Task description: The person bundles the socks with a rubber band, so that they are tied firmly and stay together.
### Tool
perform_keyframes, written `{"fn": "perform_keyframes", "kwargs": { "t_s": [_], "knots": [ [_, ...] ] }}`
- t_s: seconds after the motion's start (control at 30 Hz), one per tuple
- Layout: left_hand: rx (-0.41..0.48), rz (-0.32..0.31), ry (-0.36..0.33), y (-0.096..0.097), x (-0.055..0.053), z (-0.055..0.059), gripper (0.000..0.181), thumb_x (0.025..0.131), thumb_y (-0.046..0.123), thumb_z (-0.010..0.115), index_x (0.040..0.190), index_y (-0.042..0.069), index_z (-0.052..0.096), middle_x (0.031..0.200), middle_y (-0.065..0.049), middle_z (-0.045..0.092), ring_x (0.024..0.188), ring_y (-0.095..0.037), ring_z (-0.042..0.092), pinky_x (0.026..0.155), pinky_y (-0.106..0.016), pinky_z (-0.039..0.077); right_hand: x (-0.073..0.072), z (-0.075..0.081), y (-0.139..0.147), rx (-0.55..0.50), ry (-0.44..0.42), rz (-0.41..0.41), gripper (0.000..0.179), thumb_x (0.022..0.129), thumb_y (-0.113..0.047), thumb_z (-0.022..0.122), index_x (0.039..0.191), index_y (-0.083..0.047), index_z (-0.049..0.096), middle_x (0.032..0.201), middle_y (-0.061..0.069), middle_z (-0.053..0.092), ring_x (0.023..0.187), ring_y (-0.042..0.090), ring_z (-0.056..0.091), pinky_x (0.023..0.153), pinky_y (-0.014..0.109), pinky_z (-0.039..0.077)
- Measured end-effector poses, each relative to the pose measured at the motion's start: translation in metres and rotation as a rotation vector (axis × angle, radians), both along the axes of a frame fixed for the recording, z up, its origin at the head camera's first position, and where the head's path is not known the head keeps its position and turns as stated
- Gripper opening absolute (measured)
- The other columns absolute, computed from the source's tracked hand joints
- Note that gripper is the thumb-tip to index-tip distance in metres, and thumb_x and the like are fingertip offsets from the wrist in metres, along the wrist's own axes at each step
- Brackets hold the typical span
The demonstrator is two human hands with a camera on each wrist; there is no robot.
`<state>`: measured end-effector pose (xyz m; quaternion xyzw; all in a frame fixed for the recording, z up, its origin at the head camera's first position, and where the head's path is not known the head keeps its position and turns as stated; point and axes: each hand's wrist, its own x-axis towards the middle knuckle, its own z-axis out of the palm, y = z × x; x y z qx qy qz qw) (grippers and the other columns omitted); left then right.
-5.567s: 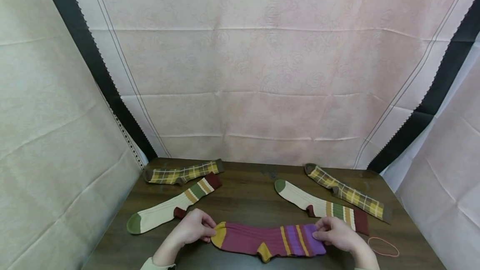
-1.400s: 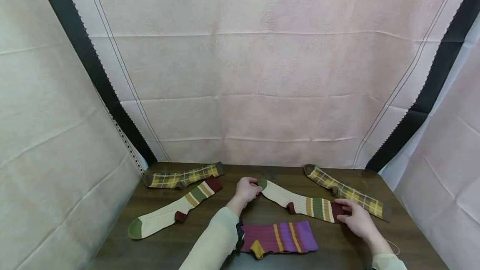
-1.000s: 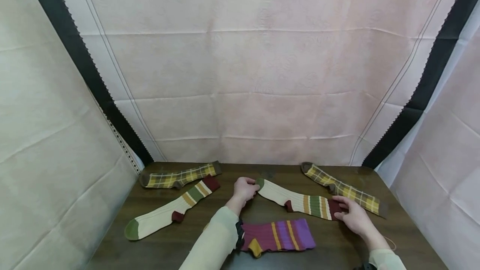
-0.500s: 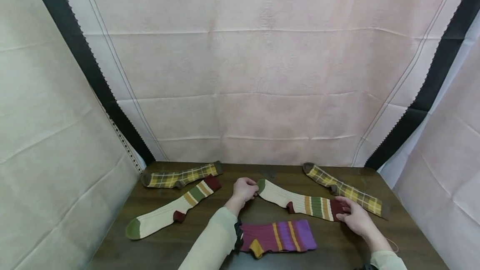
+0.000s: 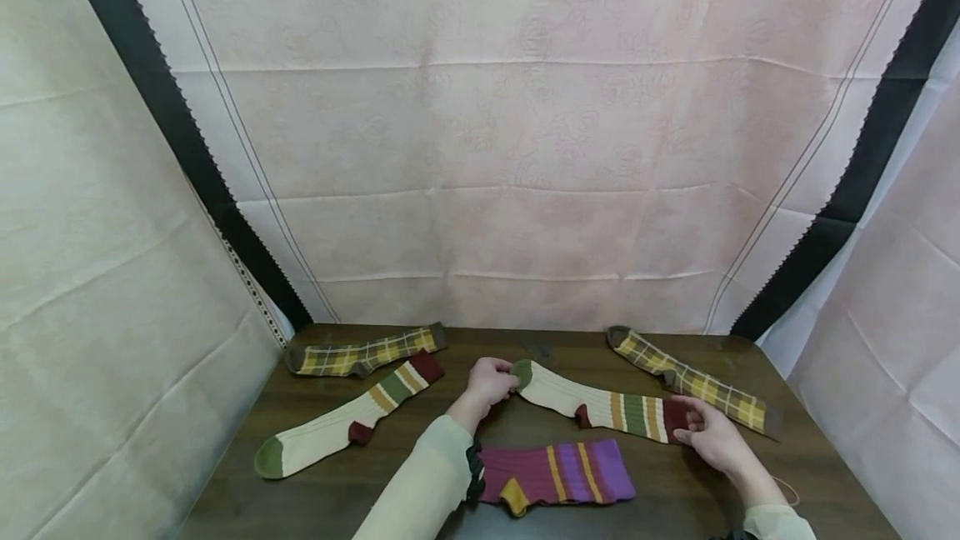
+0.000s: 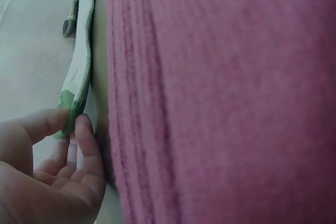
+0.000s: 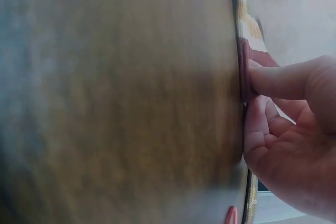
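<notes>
Head view, two hands (image 5: 487, 383) (image 5: 714, 437), two cream socks (image 5: 562, 393) (image 5: 330, 436), two plaid socks (image 5: 382, 353) (image 5: 708, 393)

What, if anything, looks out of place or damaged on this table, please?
Nothing looks damaged. A thin pink loop near the right hand stands out as the only loose item that isn't a sock. The purple sock also shows no partner laid apart, though one could lie beneath it.
</notes>
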<state>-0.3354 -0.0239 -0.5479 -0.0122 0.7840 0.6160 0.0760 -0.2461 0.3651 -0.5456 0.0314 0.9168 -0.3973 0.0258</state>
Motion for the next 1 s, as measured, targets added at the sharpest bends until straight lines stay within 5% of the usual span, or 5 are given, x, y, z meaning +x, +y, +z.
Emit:
{"fn": "perform_keyframes", "kwargs": {
  "t_s": [0.2,0.43,0.63,0.77,1.0],
  "knots": [
    [0.012,-0.022,-0.013,-0.003,0.003,0.004,0.022,0.101,0.011,0.074,0.117,-0.005,0.074,0.091,-0.009,0.072,0.076,-0.019,0.068,0.066,-0.029,0.057,0.002,0.002,-0.001,0.030,-0.014,0.004,0.062,0.103,-0.017,0.071,0.141,0.025,0.046,0.131,0.040,0.060,0.121,0.052,0.061,0.097,0.056,0.052],
    [0.047,-0.062,-0.032,-0.011,0.004,0.009,0.025,0.104,0.012,0.072,0.121,-0.006,0.073,0.098,-0.014,0.074,0.078,-0.021,0.071,0.069,-0.031,0.060,0.004,0.007,-0.005,0.003,0.017,-0.030,0.050,0.108,-0.026,0.067,0.140,0.012,0.059,0.135,0.030,0.065,0.124,0.038,0.059,0.099,0.046,0.049],
    [0.072,-0.083,-0.033,-0.022,0.005,0.009,0.031,0.104,0.013,0.072,0.127,-0.008,0.070,0.100,-0.014,0.076,0.078,-0.024,0.074,0.070,-0.032,0.062,0.008,0.009,-0.015,-0.232,0.023,-0.080,0.048,0.109,-0.018,0.066,0.143,0.014,0.055,0.129,0.027,0.068,0.103,0.015,0.067,0.082,0.030,0.061],
    [0.126,-0.099,-0.030,-0.029,0.007,0.013,0.038,0.104,0.015,0.072,0.133,-0.009,0.067,0.102,-0.014,0.076,0.075,-0.017,0.073,0.072,-0.032,0.062,0.012,0.013,-0.023,-0.404,0.043,-0.152,0.055,0.108,-0.016,0.068,0.149,0.014,0.049,0.131,0.023,0.067,0.096,0.003,0.067,0.082,0.029,0.062],
    [0.170,-0.101,-0.008,-0.038,0.014,0.022,0.039,0.104,0.017,0.073,0.134,-0.008,0.068,0.109,-0.015,0.076,0.080,-0.017,0.075,0.079,-0.036,0.064,0.021,0.029,-0.036,-0.598,0.127,-0.223,0.059,0.102,-0.023,0.077,0.146,0.009,0.054,0.111,-0.012,0.069,0.096,0.002,0.068,0.082,0.028,0.063]
  ]
}}
